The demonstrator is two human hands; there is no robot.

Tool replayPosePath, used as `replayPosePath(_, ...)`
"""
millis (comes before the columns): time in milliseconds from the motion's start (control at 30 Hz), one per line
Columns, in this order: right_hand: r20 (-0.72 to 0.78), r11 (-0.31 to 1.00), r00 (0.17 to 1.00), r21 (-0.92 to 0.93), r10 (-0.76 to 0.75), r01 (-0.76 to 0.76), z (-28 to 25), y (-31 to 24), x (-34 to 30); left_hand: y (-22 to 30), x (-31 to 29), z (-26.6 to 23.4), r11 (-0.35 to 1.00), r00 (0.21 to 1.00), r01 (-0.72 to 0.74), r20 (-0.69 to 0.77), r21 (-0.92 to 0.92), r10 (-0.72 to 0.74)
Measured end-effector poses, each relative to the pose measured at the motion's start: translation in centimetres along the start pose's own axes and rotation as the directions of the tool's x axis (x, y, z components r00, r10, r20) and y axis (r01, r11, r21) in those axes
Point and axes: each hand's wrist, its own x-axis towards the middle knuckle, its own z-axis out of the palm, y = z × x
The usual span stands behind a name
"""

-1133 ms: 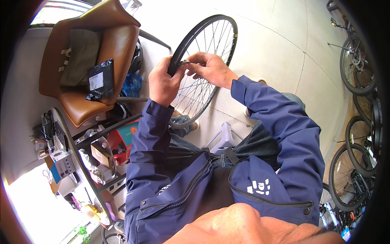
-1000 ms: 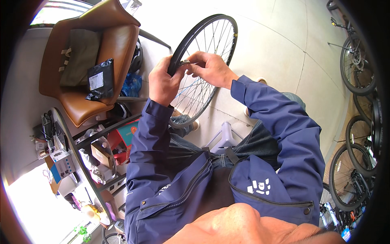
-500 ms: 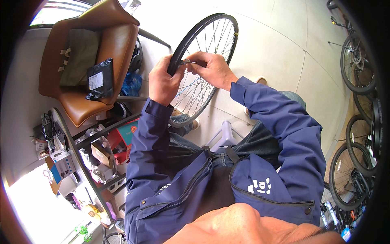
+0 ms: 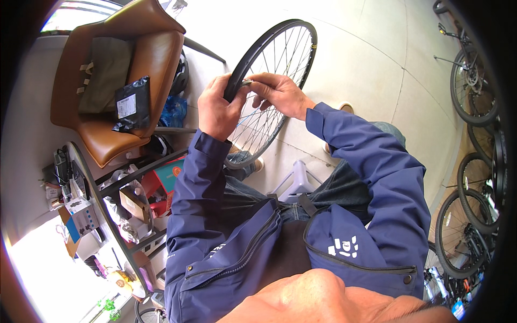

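Note:
A black bicycle wheel rim [image 4: 254,54], without a tyre and laced with thin dark spokes, stands tilted in front of me. My left hand [image 4: 218,112] is closed round its near left side, fingers outside and thumb on the inner edge. Against the inner side of the rim, where the spokes end, sits a small silvery metal tool [image 4: 246,83]. Thumb and forefinger of my right hand [image 4: 284,98] pinch it, while the other fingers curl below. The tool is too small and covered for me to tell its exact kind. Part of the wheel's lower edge hides behind my left sleeve.
To the left stands a brown chair [image 4: 156,56] with a black plastic parcel [image 4: 133,105] and a dark green cloth item on it. Below it, a shelf [image 4: 110,188] holds boxes and loose goods. Several bicycles [image 4: 458,231] line the right side. A pale stand [image 4: 297,177] is between my legs.
My right hand's fingers have shifted round the small tool, the lower ones now hanging looser. The wheel has moved very slightly; my left hand keeps its hold.

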Motion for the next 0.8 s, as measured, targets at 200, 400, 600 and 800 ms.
replayPosePath(200,0.107,0.988,0.994,0.145,0.036,-0.051,-0.9,0.9,1.1,0.1,-0.1,0.3,0.999,0.999,-0.025,-0.028,0.038,0.026)
replayPosePath(400,0.091,0.999,0.995,0.041,0.027,-0.031,-0.8,0.5,1.4,0.5,-0.3,0.5,0.996,0.998,0.035,-0.050,0.084,-0.031)
replayPosePath(600,-0.059,0.818,0.953,-0.530,-0.297,0.223,1.3,0.0,-0.3,0.3,0.1,0.9,0.999,0.997,0.044,-0.062,0.014,-0.043)
replayPosePath(800,-0.310,0.817,0.843,-0.528,-0.440,0.233,3.5,0.8,-1.3,0.7,0.3,1.1,0.995,0.994,0.094,-0.052,0.011,-0.094)
